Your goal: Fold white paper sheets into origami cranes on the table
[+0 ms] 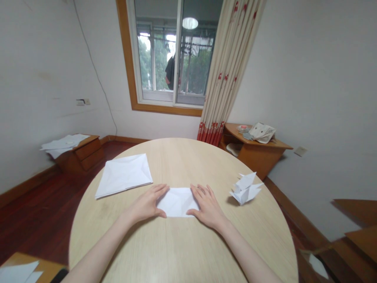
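Note:
A white sheet of folded paper lies on the round table in front of me, its long side running left to right. My left hand holds its left end, with the thumb at the near corner and the fingers at the far corner. At the right end, my right hand holds the paper in the same way. Faint creases cross the sheet between my hands. The undersides of my fingers are hidden.
A stack of white paper lies on the round table at the left. Folded paper shapes stand at the right. Beyond the table are a low drawer cabinet, a corner cabinet with a cloth bag, and a curtain.

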Action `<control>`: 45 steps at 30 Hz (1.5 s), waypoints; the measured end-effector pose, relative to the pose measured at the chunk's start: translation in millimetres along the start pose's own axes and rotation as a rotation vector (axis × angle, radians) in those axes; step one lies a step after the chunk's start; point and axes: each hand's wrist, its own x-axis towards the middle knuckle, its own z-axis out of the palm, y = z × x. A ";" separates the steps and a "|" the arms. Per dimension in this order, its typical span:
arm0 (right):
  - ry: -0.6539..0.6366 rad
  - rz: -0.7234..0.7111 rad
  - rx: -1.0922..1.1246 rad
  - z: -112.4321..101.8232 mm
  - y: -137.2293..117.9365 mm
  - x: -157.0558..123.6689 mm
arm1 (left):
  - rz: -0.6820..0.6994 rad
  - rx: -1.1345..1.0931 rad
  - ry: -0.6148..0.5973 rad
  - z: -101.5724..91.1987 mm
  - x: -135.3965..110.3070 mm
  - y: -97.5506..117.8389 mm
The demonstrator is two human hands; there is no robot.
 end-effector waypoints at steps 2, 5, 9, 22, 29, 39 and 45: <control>0.044 -0.013 -0.019 2.0 0.4 0.1 | 0.044 0.019 0.028 1.2 1.1 -1.7; 0.132 -0.035 -0.047 5.6 0.8 0.1 | 0.095 0.040 0.079 2.0 1.6 -2.4; 0.226 -0.067 -0.064 7.5 0.2 -0.7 | 0.118 0.061 0.133 0.1 0.8 1.4; 0.493 -0.232 -0.016 -11.2 -1.1 -7.0 | 0.109 0.204 0.328 -9.6 -2.6 26.2; 0.578 -0.351 0.055 -26.6 -9.2 -9.6 | 0.183 0.236 0.363 -20.0 -5.3 39.3; 0.574 -0.338 0.189 -32.0 -25.1 -36.9 | 0.229 0.165 0.501 -20.4 -25.3 72.8; 0.502 -0.232 0.359 -36.0 -44.1 -58.7 | 0.132 0.124 0.512 -14.2 -44.9 97.5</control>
